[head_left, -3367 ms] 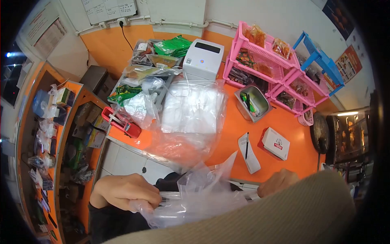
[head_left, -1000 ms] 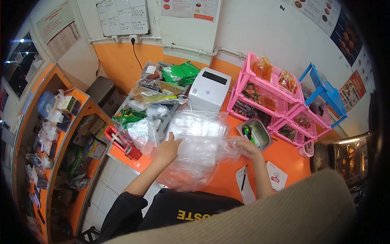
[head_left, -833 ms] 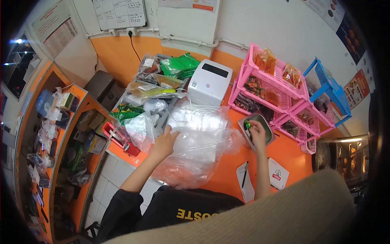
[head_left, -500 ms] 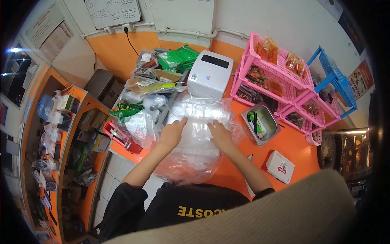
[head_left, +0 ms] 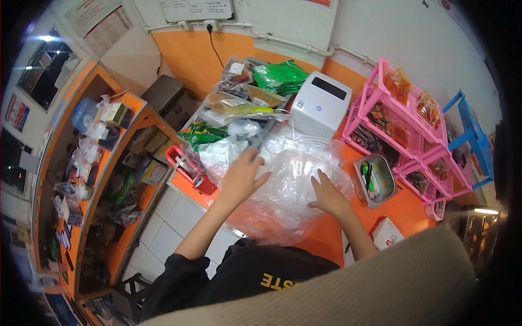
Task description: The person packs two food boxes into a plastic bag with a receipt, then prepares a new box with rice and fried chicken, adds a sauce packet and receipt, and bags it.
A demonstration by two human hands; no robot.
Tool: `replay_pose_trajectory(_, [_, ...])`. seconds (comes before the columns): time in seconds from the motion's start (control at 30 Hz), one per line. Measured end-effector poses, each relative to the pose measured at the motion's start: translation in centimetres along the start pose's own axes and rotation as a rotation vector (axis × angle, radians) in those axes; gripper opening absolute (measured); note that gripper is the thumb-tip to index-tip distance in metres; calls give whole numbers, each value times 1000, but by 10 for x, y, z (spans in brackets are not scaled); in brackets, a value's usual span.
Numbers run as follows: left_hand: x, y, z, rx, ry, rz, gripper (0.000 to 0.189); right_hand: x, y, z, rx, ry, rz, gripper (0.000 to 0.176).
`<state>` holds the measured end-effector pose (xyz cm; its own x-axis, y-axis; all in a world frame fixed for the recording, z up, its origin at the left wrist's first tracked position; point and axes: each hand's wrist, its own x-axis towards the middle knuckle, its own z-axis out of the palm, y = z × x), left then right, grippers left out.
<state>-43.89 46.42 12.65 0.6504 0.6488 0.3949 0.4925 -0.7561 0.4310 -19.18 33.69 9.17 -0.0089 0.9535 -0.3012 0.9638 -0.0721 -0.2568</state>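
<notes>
Clear plastic bags [head_left: 288, 190] lie in a loose, shiny pile on the orange counter. On the pile's left side is my left hand [head_left: 244, 176], its fingers spread and nothing gripped. My right hand [head_left: 329, 194] rests at the right part of the plastic, fingers apart, holding nothing. Just behind the pile stands a white label printer [head_left: 321, 103]. A grey tray [head_left: 266, 130] with packets and green bags [head_left: 280, 76] sits to the back left, close to my left hand.
Pink stacked baskets [head_left: 402, 146] with packets and a blue rack [head_left: 473, 141] stand at the right. A metal container [head_left: 387, 185] holds small tools. Nearby are a white box [head_left: 387, 233], a red tape dispenser [head_left: 204, 185] and, at far left, orange shelves [head_left: 117, 239].
The view has shifted, so the scene sits further right and slightly lower. Both hands have spread their fingers wider, and the plastic between them looks more puffed up and crumpled.
</notes>
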Motion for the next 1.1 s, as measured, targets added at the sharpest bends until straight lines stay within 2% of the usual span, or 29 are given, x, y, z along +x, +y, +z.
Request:
replay_pose_trajectory(0.1, [-28,-29,-11,318,70,-329,34,-21,-26,-29,109,102,-130,72])
replay_pose_trajectory(0.2, [-40,-47,-8,384,60,-359,28,-21,-52,-42,202,224,-229,58])
replay_pose_trajectory(0.3, [-36,-64,-2,142,252,-279,26,-11,-72,-52,368,292,-340,44])
replay_pose_trajectory(0.4, [-17,-41,-23,-393,354,-464,25,-2,-88,-57,593,344,-365,35])
replay_pose_trajectory(0.5, [-10,-26,-36,-748,212,-470,26,1,-110,-66,852,360,-330,31])
replay_pose_trajectory(0.6, [-3,16,-36,-1039,229,-387,29,4,-127,-68,983,492,-372,28])
replay_pose_trajectory(0.7, [-4,32,-41,-1150,124,-432,30,4,-120,-68,1318,206,-211,23])
replay_pose_trajectory(0.83, [-7,5,-41,-1004,268,-404,27,3,-92,-69,1246,203,-186,16])
replay_pose_trajectory(0.87, [-6,-2,-41,-1084,394,-433,20,2,-84,-70,1250,218,-182,14])
replay_pose_trajectory(0.9, [-8,-9,-47,-1036,453,-464,16,0,-77,-71,1254,232,-179,12])
replay_pose_trajectory(0.93, [-11,-17,-55,-985,512,-493,13,-5,-73,-77,1308,276,-207,7])
replay_pose_trajectory(0.97, [-11,-23,-61,-933,569,-522,11,-3,-62,-71,1293,411,-238,6])
replay_pose_trajectory(1.03, [-5,-30,-67,-399,738,-317,6,6,-38,-55,1248,677,-300,8])
replay_pose_trajectory(1.07, [0,-32,-69,-129,805,-211,7,3,-35,-54,1273,671,-233,14])
replay_pose_trajectory(1.1, [4,-38,-65,22,689,-141,9,6,-27,-46,1209,563,-275,14])
